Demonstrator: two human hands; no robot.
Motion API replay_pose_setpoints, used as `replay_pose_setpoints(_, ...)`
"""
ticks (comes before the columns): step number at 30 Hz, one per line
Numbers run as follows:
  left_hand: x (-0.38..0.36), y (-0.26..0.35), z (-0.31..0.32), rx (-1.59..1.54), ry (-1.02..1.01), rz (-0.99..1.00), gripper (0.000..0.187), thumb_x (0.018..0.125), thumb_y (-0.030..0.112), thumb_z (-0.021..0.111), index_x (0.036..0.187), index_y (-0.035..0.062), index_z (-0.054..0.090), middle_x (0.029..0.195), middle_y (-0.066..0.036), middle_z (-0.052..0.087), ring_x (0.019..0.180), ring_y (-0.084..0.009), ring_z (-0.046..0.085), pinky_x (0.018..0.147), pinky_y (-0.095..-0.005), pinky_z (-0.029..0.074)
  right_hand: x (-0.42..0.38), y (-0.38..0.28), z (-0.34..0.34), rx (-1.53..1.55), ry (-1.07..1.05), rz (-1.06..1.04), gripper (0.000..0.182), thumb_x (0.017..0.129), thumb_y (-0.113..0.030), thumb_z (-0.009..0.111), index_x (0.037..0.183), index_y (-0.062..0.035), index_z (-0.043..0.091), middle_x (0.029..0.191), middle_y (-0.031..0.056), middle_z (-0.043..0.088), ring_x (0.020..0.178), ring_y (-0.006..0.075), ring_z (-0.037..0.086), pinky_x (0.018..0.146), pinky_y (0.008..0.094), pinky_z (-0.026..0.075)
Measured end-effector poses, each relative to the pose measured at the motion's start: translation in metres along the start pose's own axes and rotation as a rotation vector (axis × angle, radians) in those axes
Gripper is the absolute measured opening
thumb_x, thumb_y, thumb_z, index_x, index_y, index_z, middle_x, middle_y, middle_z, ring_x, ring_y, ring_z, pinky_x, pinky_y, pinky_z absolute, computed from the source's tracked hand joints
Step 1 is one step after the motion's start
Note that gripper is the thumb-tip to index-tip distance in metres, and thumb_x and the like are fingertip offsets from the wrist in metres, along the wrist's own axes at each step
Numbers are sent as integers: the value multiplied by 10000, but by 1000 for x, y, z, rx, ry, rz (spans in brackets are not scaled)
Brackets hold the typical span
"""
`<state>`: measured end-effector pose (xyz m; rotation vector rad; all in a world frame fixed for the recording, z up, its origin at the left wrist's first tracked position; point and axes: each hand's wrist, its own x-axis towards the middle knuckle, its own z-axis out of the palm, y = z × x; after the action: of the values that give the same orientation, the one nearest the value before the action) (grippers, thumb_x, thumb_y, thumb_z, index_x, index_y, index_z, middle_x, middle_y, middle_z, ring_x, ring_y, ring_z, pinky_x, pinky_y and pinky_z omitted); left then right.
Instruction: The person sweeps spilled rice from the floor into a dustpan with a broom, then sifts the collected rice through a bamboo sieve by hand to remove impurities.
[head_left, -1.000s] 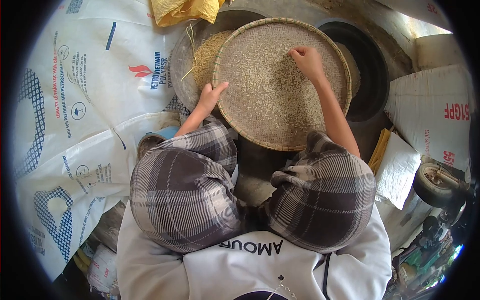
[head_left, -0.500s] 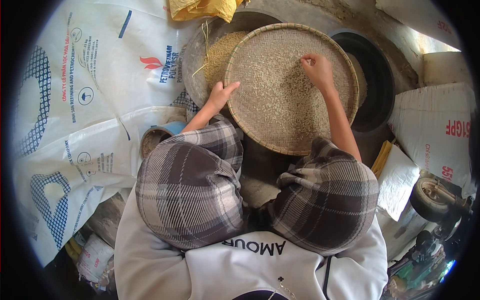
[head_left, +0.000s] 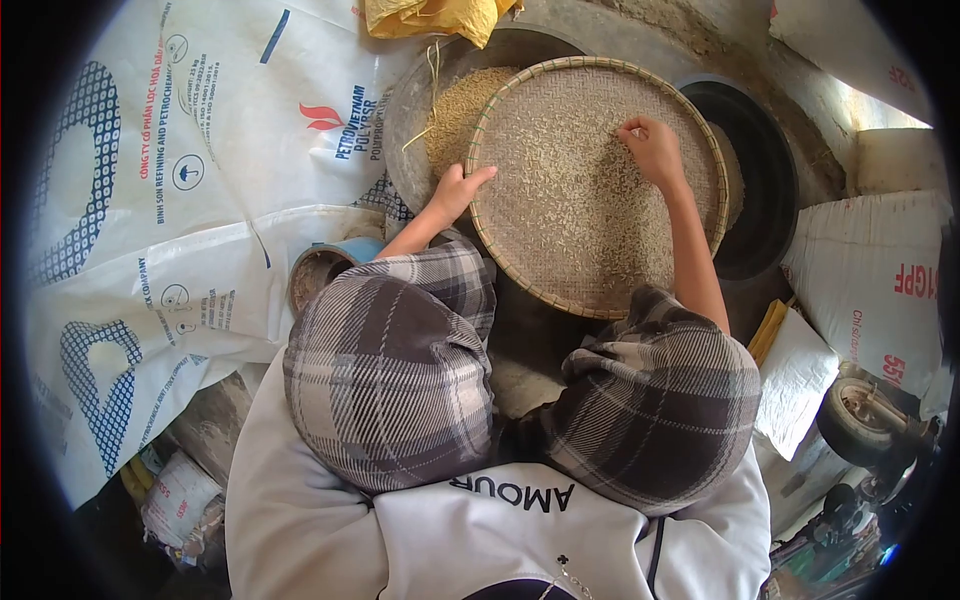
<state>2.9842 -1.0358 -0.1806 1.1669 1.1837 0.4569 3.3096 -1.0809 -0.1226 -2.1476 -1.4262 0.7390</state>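
A round woven bamboo winnowing basket (head_left: 590, 63) rests in front of my knees, with pale husked grains (head_left: 560, 165) scattered over its mesh. My left hand (head_left: 453, 195) is closed on the basket's left rim, thumb lying over the edge. Above the right half of the grains is my right hand (head_left: 655, 152), its thumb and fingers pinched together. What sits between those fingertips is too small to make out. Under the basket's left side stands a wide basin (head_left: 405, 165) holding yellowish unhusked grain (head_left: 455, 115).
A black basin (head_left: 770, 200) sits partly beneath the basket's right side. Large printed white sacks (head_left: 240, 120) spread along the left, beside a blue container (head_left: 355, 250). At the top hangs a yellow bag (head_left: 430, 18). More sacks (head_left: 870, 270) and a small wheel (head_left: 860, 412) are at right.
The whole view has shifted slightly, so things appear a little lower and further right. My right hand stays pinched over the grains, and my left hand keeps hold of the rim.
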Motion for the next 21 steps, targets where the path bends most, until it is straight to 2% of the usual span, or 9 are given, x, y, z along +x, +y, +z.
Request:
replay_pose_setpoints(2, 0, -4, -1, 29, 40, -6, 457, 804, 378, 689, 897, -55, 577, 813, -88, 600, 752, -157, 584, 655, -295, 471, -5, -10, -6, -19, -48, 64, 207, 816, -220, 683, 927, -46, 664, 760, 175, 642, 750, 317, 634, 687, 415, 477)
replay_pose_setpoints(9, 17, -25, -9, 97, 5, -16, 503, 777, 442, 705, 830, -29, 540, 764, -75, 555, 702, -141, 531, 616, -292, 444, -3, -10, 8, -96, -4, -32, 215, 821, -236, 681, 911, -42, 658, 721, 165, 634, 702, 320, 622, 646, 426, 461)
replay_pose_setpoints(12, 13, -22, -7, 121, 18, 0, 478, 778, 455, 703, 782, 16, 515, 722, -46, 516, 655, -128, 493, 590, -296, 425, 1, -1, 8, -89, 19, -84, 193, 834, -218, 665, 899, -37, 656, 650, 122, 605, 600, 252, 590, 586, 403, 442)
replay_pose_setpoints(14, -8, 11, 0, 187, 56, 0, 462, 781, 451, 700, 763, 26, 518, 698, -40, 511, 632, -131, 489, 579, -309, 421, 1, -3, 7, 67, -74, 39, 157, 852, -184, 641, 875, -29, 654, 619, 55, 577, 526, 152, 521, 521, 359, 407)
replay_pose_setpoints(15, -10, 14, 1, 167, 37, 19, 441, 788, 439, 693, 741, 35, 525, 665, -47, 505, 602, -144, 491, 575, -324, 417, -3, -14, 9, 357, -11, 93, 139, 873, -143, 606, 855, -7, 627, 550, -25, 462, 477, 85, 402, 468, 294, 344)
replay_pose_setpoints(16, -8, 11, 0, 166, 57, 19, 441, 788, 439, 693, 741, 35, 525, 665, -47, 505, 602, -144, 491, 575, -324, 417, -2, -25, 9, 361, -23, 79, 139, 873, -143, 606, 855, -7, 627, 550, -25, 462, 477, 85, 402, 468, 294, 344)
replay_pose_setpoints(18, 0, -3, -3, 240, 15, 16, 424, 803, 425, 678, 723, 35, 533, 639, -55, 507, 578, -160, 499, 579, -329, 415, 0, -44, 9, 1051, -224, 233, 130, 880, -124, 596, 874, 5, 585, 544, -66, 388, 447, 89, 345, 459, 251, 318)
replay_pose_setpoints(19, 6, -13, -3, 262, 11, 35, 425, 816, 413, 663, 717, 19, 538, 634, -72, 521, 568, -174, 508, 587, -328, 418, 5, -56, 17, 1054, -237, 222, 130, 880, -124, 596, 874, 5, 585, 544, -66, 388, 447, 89, 345, 459, 251, 318)
replay_pose_setpoints(21, -1, -4, -1, 285, 18, 79, 418, 821, 406, 660, 754, 6, 559, 658, -72, 545, 615, -174, 526, 630, -327, 432, 22, -89, 40, 1451, -440, 330, 92, 868, -86, 597, 869, -9, 547, 572, -79, 309, 475, 72, 288, 473, 230, 317)
